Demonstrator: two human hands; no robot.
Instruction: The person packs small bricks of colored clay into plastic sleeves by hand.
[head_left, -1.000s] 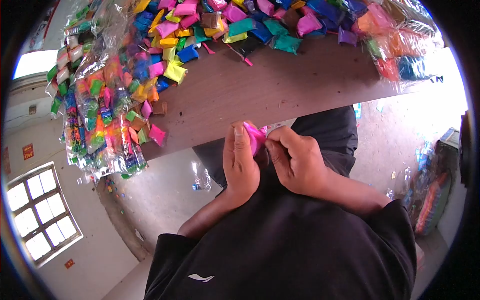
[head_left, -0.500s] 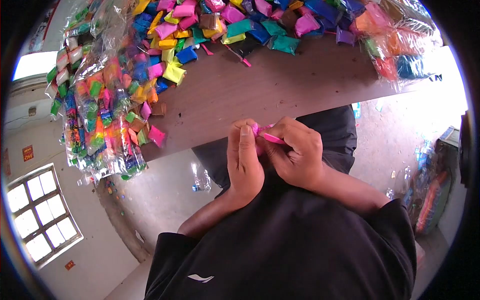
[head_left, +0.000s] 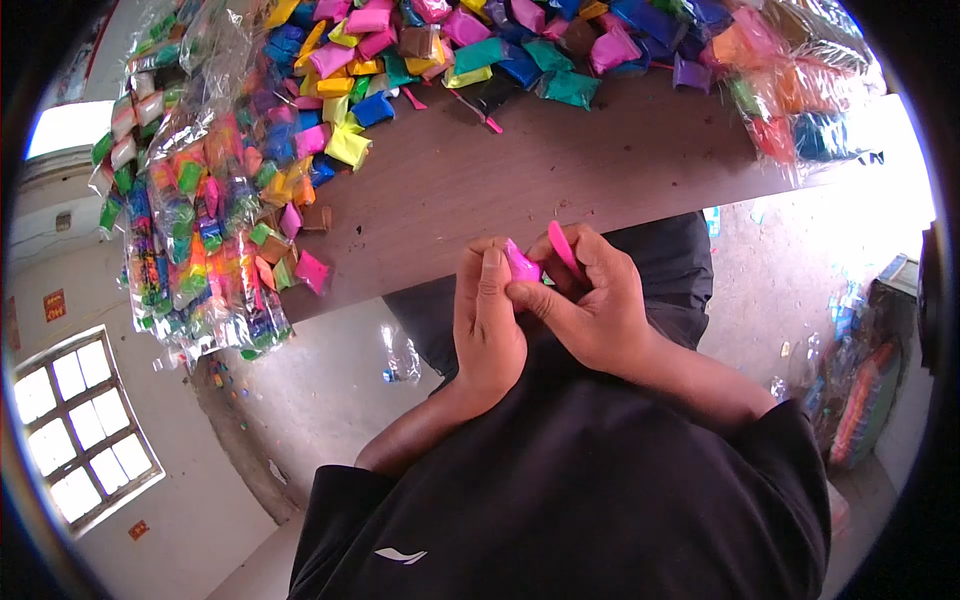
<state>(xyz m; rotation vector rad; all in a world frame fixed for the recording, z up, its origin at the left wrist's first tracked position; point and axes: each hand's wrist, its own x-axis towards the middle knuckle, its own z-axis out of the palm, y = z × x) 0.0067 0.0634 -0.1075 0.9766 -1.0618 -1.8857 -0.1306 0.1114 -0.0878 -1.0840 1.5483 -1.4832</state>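
Between my two hands, just in front of the table edge, is a bright pink lump of modelling clay (head_left: 522,265). My left hand (head_left: 488,325) is closed on it, thumb up along the fingers. My right hand (head_left: 600,310) touches the lump's near side with its thumb tip. Its curled fingers also hold a flat pink plastic modelling tool (head_left: 562,245), whose rounded end points up and away from me. The rest of the tool is hidden in the fingers.
Small coloured clay packets (head_left: 460,55) lie heaped along the far side of the brown table (head_left: 480,180). Clear bags of packets stand at its left (head_left: 215,230) and right (head_left: 790,90). A thin pink-tipped stick (head_left: 492,124) lies near the heap. Plastic wrappers (head_left: 402,357) litter the floor.
My right hand has turned so the tool swings from lying across the clay to pointing upward, away from it. The right thumb now presses the lump, and more of it shows.
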